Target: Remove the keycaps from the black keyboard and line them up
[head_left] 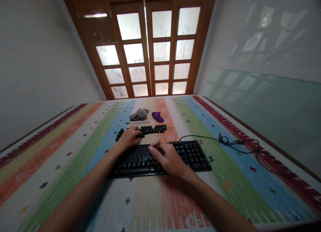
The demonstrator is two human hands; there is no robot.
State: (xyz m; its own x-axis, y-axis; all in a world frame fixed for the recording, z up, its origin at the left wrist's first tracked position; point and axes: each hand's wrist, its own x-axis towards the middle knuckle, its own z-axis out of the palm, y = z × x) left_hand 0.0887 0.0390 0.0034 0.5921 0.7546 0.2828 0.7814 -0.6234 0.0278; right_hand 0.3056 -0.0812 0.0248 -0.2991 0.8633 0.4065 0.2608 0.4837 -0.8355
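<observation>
A black keyboard lies on the table, with many of its keys off on the left and middle. Behind it are loose black keycaps in rough rows. My left hand reaches over the keyboard's far edge, its fingertips closed on a keycap at the near side of those rows. Over the middle of the keyboard, my right hand is closed in a pinch, thumb against fingers. Whatever it may hold is hidden or too small to make out.
A grey cloth and a purple cloth lie beyond the keycaps, with a thin stick-like tool in front of the grey one. The keyboard's cable is bundled at the right. A striped tablecloth covers the table.
</observation>
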